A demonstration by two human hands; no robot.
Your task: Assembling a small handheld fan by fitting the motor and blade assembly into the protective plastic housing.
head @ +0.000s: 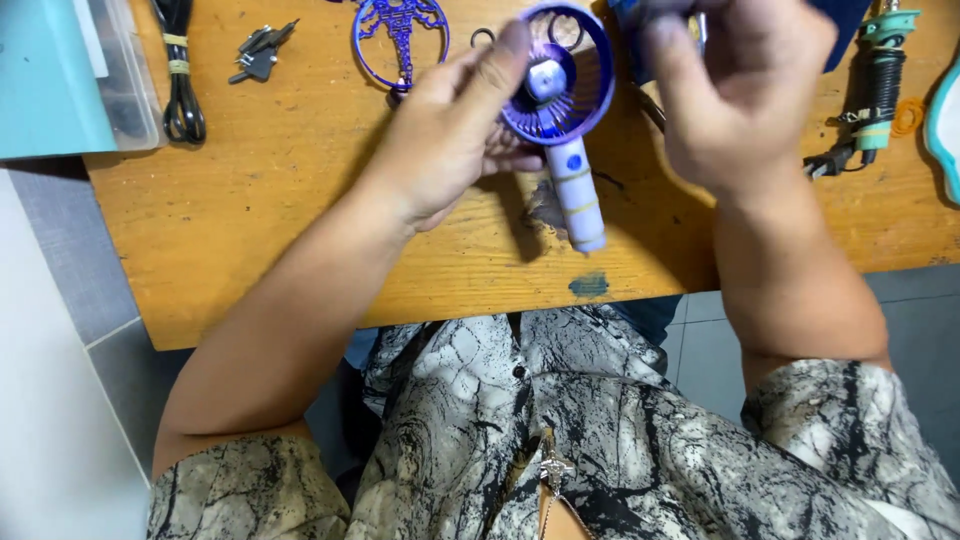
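Scuffed orange wooden table (300,200) stands over grey tiled floor (90,290).

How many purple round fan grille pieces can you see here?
2. One grille lies detached on the wooden table, top centre. The other is on the handheld fan held by the left hand. The right hand might hide more.

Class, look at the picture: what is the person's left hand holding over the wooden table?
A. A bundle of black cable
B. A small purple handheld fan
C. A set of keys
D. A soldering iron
B: the left hand grips the round head of the purple fan, whose pale handle points down toward the table.
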